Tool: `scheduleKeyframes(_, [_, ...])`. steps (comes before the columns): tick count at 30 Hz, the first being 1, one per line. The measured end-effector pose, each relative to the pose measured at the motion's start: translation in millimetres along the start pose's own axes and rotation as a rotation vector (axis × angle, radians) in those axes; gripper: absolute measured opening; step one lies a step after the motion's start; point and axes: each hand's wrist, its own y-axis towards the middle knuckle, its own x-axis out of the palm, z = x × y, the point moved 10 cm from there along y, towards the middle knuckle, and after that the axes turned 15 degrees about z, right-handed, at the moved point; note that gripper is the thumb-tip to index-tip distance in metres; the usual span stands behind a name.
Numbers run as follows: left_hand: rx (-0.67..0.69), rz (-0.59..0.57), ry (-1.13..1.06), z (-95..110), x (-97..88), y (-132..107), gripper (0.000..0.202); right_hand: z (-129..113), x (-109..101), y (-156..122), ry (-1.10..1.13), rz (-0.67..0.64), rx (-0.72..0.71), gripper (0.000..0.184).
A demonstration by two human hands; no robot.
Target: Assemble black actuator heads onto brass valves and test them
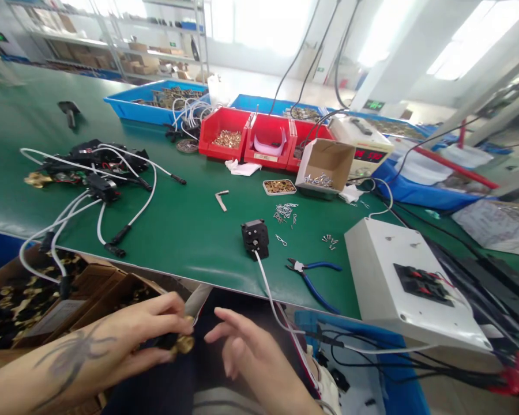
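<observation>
Over my lap, my left hand [158,328] is closed on a brass fitting [184,344] with a dark part behind it, mostly hidden by the fingers. To its right, my right hand [253,351] is empty, its fingers apart and slightly curled. Beyond the hands, a small black box-shaped module [255,237] lies on the green table [185,225]. A white cable [266,282] runs from it over the table's front edge. Blue-handled cutters [300,267] rest to its right, with a single wire clip [281,240] near them.
Red bins [225,135], a carton of clips [326,164] and a tin of brass pieces [279,187] stand behind. Black assemblies with white cables [99,164] lie left; a grey box [409,276] stands right. Cartons of fittings [26,294] sit below the left edge.
</observation>
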Motion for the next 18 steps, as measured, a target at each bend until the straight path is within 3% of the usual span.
scheduleKeyframes(1, [0.061,-0.064,-0.042,16.1,12.1,15.3,0.032,-5.0,-8.9,-0.9,0.024,0.032,-0.014,0.068])
scheduleKeyframes(3, [0.162,-0.047,-0.130,49.5,24.1,43.2,0.042,-17.6,-33.1,-4.8,0.055,0.125,-0.048,0.059])
scheduleKeyframes(6, [0.222,0.156,-0.297,86.0,24.1,67.3,0.038,-37.5,-67.8,-16.4,0.068,0.237,-0.110,0.058])
scheduleKeyframes(8, [0.260,0.213,-0.370,102.2,28.5,70.0,0.040,-43.4,-76.5,-24.3,0.042,0.224,-0.119,0.063])
scheduleKeyframes(13, [0.328,0.250,-0.428,122.2,40.3,67.4,0.049,-33.1,-80.6,-31.4,0.126,0.228,-0.057,0.049])
scheduleKeyframes(18, [0.326,0.340,-0.334,122.9,40.4,67.4,0.041,-35.5,-86.2,-33.6,0.193,0.315,-0.145,0.059])
